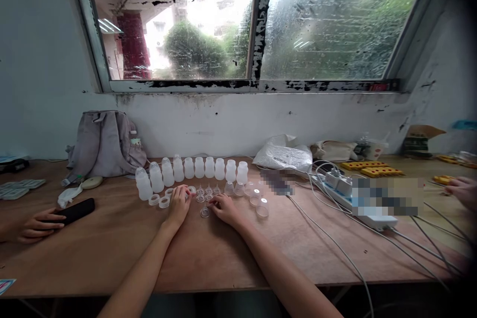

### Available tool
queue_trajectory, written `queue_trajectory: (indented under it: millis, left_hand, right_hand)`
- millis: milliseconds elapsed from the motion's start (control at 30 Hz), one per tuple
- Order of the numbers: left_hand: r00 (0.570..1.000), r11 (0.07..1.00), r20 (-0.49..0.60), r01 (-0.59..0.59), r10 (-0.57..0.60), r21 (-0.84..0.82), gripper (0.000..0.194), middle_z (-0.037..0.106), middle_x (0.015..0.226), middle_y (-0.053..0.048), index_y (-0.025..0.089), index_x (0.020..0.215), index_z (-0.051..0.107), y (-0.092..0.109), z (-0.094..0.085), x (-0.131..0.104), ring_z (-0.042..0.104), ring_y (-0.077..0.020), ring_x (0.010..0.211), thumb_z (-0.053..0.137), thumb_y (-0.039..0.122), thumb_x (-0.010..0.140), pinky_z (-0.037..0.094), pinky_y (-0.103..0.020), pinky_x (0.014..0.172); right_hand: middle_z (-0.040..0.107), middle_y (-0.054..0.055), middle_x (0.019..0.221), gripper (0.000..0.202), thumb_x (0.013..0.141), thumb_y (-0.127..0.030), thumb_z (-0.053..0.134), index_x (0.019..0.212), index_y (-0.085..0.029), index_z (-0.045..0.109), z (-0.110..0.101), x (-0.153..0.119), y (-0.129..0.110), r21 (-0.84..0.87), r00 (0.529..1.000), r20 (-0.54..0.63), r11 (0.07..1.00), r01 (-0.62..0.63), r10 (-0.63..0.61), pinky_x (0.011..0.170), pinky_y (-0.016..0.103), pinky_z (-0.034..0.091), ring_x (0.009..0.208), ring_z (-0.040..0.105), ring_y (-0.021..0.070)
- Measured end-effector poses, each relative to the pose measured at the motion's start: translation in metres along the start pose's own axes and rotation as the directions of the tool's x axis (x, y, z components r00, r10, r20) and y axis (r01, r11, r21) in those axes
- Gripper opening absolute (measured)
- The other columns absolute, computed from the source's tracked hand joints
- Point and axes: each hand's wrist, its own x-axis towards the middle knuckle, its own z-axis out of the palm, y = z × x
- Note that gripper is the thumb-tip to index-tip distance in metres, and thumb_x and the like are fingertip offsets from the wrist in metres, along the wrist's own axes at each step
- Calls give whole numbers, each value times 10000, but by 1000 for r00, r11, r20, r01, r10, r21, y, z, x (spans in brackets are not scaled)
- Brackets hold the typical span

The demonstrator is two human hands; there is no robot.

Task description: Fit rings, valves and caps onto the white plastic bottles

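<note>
Small white bottles [199, 167] stand in a curved row on the wooden table, several with tops on at the left end. My left hand [179, 203] lies over the white rings [164, 202], its fingertips at a ring near the clear nipples. Whether it grips that ring is hidden. Clear nipples [200, 194] stand in a small group between my hands, with one nearer nipple [204, 212] beside my right hand. My right hand [222, 207] has bent fingers close to these nipples; what it holds, if anything, is too small to tell. Clear domed caps [262, 208] stand to its right.
A grey backpack [106, 141] leans on the wall. At the left another person's hand [40, 224] rests by a black phone [80, 211]. A power strip [372, 217] with cables, a plastic bag [285, 155] and yellow parts [382, 171] lie rightward; another hand [462, 191] shows at the right edge.
</note>
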Motion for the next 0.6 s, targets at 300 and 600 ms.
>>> queue_trajectory:
  millis: [300, 600]
  left_hand:
    - [973, 958, 212, -25, 89, -287, 199, 571, 991, -35, 226, 909, 456, 25, -9, -7, 555, -158, 836, 510, 365, 777, 445, -312, 777]
    - [905, 953, 332, -197, 267, -228, 331, 578, 924, -36, 222, 981, 491, 27, -4, -11, 552, -185, 857, 562, 421, 726, 438, -307, 769]
  right_hand:
    - [638, 43, 829, 196, 723, -110, 479, 775, -217, 635, 4, 3, 12, -29, 994, -89, 997, -74, 71, 727, 252, 366, 818, 528, 179]
    - [640, 51, 818, 170, 717, -112, 492, 746, -204, 632, 5, 4, 11, -58, 994, -86, 996, -72, 67, 714, 248, 371, 801, 530, 181]
